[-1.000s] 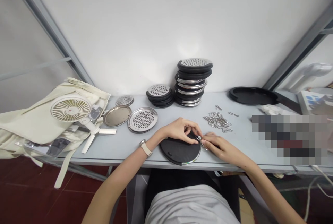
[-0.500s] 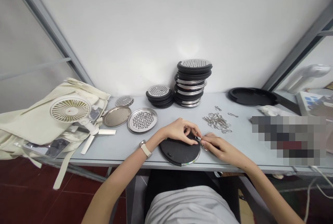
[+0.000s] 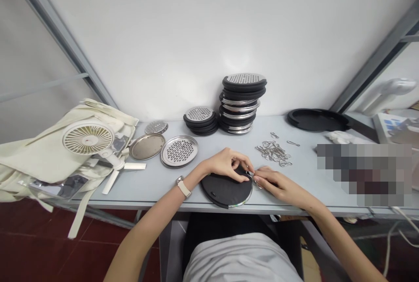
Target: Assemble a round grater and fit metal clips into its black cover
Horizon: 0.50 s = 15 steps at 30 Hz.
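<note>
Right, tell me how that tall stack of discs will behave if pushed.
The tall stack looks apt to tip: it stands high on a small base, discs slightly off-centre. Its shiny steel rims may let discs slide apart. Each disc looks stiff, not floppy.

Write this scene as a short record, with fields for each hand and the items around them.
left hand: holds the black round disc near its rim
right hand: fingers pinch a small metal clip at the disc's edge
nearby: pile of metal clips
rest: stacked black-and-steel grater discs, perforated steel disc, cream desk fan
</note>
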Each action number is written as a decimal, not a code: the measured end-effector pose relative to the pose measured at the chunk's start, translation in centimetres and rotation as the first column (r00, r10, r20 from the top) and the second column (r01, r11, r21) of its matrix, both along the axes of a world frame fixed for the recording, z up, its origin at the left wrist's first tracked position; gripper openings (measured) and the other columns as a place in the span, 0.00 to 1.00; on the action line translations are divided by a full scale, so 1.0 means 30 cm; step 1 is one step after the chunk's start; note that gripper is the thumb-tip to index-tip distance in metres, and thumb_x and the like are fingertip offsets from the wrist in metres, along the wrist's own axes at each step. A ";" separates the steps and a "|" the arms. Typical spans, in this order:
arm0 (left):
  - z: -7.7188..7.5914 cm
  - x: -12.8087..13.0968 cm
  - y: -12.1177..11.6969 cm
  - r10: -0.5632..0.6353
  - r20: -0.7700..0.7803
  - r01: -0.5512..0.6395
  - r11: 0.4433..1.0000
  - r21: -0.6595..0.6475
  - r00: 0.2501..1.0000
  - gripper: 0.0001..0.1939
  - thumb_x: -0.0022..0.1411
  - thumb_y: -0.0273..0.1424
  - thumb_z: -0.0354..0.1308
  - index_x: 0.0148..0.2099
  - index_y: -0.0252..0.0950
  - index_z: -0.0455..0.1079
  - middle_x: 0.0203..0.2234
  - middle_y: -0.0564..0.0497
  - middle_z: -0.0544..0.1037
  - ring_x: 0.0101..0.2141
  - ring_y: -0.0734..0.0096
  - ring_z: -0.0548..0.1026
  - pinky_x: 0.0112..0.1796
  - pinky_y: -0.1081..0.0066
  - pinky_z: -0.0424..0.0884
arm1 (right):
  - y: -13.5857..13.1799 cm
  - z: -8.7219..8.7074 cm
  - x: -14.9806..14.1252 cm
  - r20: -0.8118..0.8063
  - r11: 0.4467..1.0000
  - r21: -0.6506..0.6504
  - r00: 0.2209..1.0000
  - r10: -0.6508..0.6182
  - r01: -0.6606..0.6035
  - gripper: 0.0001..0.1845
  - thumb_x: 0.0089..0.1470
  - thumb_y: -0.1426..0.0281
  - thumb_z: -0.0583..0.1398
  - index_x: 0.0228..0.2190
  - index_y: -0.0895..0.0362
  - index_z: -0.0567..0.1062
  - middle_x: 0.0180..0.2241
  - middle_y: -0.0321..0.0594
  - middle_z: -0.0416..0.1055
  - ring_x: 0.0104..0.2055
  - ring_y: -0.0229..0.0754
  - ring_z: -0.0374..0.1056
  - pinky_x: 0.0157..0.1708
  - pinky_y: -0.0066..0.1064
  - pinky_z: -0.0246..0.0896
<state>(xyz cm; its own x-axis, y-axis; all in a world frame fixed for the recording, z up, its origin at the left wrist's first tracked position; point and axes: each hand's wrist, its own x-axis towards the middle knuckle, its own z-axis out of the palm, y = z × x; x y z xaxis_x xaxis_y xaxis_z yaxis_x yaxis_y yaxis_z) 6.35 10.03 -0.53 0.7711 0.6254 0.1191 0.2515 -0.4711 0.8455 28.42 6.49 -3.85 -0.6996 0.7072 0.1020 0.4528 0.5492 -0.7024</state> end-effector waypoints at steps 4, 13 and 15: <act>0.003 0.000 -0.002 0.001 0.001 -0.001 1.000 -0.008 1.000 0.15 0.47 0.28 0.65 0.40 0.32 0.76 0.30 0.51 0.77 0.25 0.82 0.61 0.26 0.78 0.57 | 0.001 0.000 0.001 -0.003 1.000 -0.011 1.000 0.004 -0.004 0.19 0.64 0.60 0.46 0.27 0.55 0.67 0.27 0.37 0.65 0.36 0.43 0.62 0.41 0.33 0.57; -0.003 -0.003 0.001 -0.017 0.031 0.017 1.000 -0.014 0.999 0.15 0.46 0.28 0.64 0.40 0.32 0.76 0.28 0.52 0.76 0.24 0.82 0.61 0.25 0.78 0.56 | 0.010 -0.004 0.007 0.030 0.999 -0.019 0.999 0.026 -0.026 0.19 0.64 0.60 0.46 0.27 0.55 0.66 0.28 0.38 0.65 0.36 0.42 0.62 0.40 0.33 0.58; -0.005 -0.004 0.001 -0.026 0.043 0.027 1.000 -0.008 0.999 0.15 0.46 0.28 0.64 0.40 0.32 0.75 0.28 0.52 0.76 0.24 0.82 0.60 0.25 0.78 0.56 | 0.012 -0.008 0.009 0.031 0.999 -0.019 0.999 0.031 -0.030 0.19 0.64 0.60 0.46 0.27 0.55 0.66 0.28 0.38 0.65 0.35 0.42 0.61 0.40 0.33 0.58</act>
<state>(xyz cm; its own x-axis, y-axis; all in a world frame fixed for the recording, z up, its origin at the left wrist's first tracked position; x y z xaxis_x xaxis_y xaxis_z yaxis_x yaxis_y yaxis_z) 6.23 10.07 -0.68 0.7817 0.6060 0.1475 0.2022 -0.4700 0.8592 28.68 6.85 -4.09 -0.7237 0.6869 0.0672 0.4575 0.5504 -0.6984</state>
